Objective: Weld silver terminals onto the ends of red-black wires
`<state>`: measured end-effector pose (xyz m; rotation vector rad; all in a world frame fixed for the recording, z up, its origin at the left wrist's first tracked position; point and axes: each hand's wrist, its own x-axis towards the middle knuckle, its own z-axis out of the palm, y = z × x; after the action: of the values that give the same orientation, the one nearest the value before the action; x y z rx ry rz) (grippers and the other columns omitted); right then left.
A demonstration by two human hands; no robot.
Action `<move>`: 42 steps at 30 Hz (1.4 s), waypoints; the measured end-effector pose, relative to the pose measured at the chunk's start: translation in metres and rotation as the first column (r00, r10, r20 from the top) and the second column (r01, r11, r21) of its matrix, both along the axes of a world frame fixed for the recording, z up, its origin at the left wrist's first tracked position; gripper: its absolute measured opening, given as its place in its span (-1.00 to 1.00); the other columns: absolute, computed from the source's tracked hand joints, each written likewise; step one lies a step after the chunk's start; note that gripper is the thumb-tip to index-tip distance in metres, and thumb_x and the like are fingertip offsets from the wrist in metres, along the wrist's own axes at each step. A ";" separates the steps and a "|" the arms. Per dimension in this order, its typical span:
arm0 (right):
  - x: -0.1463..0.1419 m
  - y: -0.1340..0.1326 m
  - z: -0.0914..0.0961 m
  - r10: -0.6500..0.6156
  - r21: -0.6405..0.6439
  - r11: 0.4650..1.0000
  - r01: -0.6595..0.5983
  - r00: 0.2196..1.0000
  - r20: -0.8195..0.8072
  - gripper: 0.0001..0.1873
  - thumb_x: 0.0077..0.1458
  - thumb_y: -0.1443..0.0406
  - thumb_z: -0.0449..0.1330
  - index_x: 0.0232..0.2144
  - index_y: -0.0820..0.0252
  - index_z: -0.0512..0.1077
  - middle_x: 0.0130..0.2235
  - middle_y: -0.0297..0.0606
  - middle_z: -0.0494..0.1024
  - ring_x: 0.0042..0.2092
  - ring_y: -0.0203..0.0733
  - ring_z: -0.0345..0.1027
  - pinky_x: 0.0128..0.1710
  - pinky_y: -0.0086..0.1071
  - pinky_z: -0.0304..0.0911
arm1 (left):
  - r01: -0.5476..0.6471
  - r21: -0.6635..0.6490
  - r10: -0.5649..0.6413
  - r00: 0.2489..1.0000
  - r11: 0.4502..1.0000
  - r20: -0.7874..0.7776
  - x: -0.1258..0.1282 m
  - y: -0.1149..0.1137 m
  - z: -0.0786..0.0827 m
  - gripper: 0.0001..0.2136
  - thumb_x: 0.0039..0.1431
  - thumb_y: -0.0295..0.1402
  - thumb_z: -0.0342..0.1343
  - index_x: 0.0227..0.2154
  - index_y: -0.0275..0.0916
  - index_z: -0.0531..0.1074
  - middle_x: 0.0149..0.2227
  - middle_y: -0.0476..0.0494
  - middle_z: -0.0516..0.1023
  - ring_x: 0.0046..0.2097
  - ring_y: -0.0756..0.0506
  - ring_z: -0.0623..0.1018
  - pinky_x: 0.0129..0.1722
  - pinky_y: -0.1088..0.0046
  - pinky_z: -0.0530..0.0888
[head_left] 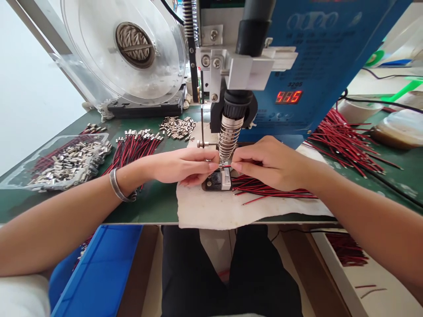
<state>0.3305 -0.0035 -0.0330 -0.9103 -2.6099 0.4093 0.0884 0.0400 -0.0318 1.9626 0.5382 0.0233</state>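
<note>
Matt white cloth pad (211,211); shiny metal terminals (71,160) (loose heap); clear glossy plastic reel (99,53).

Short red wire (226,166) pinched from both ends by left hand (185,166) and right hand (268,165), fingertips nearly meeting. Straight above grip: coiled metal nozzle (228,136) of blue machine (325,53), red display (289,97) up and right. Just below grip: small dark fixture (215,181) on white cloth (211,209). Under right palm: red-black wire bundle (274,191). Left of grip, well apart: terminated wires (135,147), loose metal sleeves (177,127), clear tray (20,176) of more. Far right of grip: bigger wire heap (343,141). Bracelet (118,187) on left wrist.
</note>
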 end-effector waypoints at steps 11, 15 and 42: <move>-0.001 -0.002 0.003 -0.042 0.004 0.999 0.042 0.999 0.031 -0.70 0.31 0.27 0.01 -0.49 0.15 0.28 -0.58 -0.44 0.23 -0.53 -0.32 -0.02 -0.38 -0.32 -0.11 | 0.009 0.016 -0.009 1.000 1.000 0.005 -0.001 0.000 -0.002 -0.67 0.49 -0.27 -0.15 -0.46 -0.21 0.21 -0.63 0.09 0.27 -0.57 0.06 0.25 -0.48 0.51 0.27; -0.001 -0.001 0.001 -0.026 0.007 1.000 0.026 0.999 0.023 -0.71 0.31 0.27 0.01 -0.49 0.15 0.29 -0.58 -0.45 0.24 -0.52 -0.32 -0.02 -0.39 -0.33 -0.09 | 0.006 0.045 -0.006 1.000 0.999 0.002 0.000 -0.002 -0.002 -0.67 0.49 -0.28 -0.14 -0.46 -0.20 0.19 -0.62 0.10 0.27 -0.57 0.07 0.25 -0.47 0.52 0.28; -0.002 -0.002 -0.001 -0.036 -0.002 0.999 0.036 0.999 0.021 -0.70 0.34 0.26 0.00 -0.48 0.15 0.29 -0.56 -0.43 0.27 -0.52 -0.32 0.03 -0.38 -0.34 -0.08 | -0.006 0.002 0.006 1.000 1.000 0.008 -0.002 0.001 -0.002 -0.67 0.49 -0.24 -0.12 -0.44 -0.21 0.20 -0.61 0.10 0.29 -0.57 0.07 0.26 -0.48 0.51 0.27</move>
<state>0.3287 -0.0056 -0.0342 -0.9658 -2.6088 0.3951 0.0862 0.0414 -0.0342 1.9619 0.5391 0.0353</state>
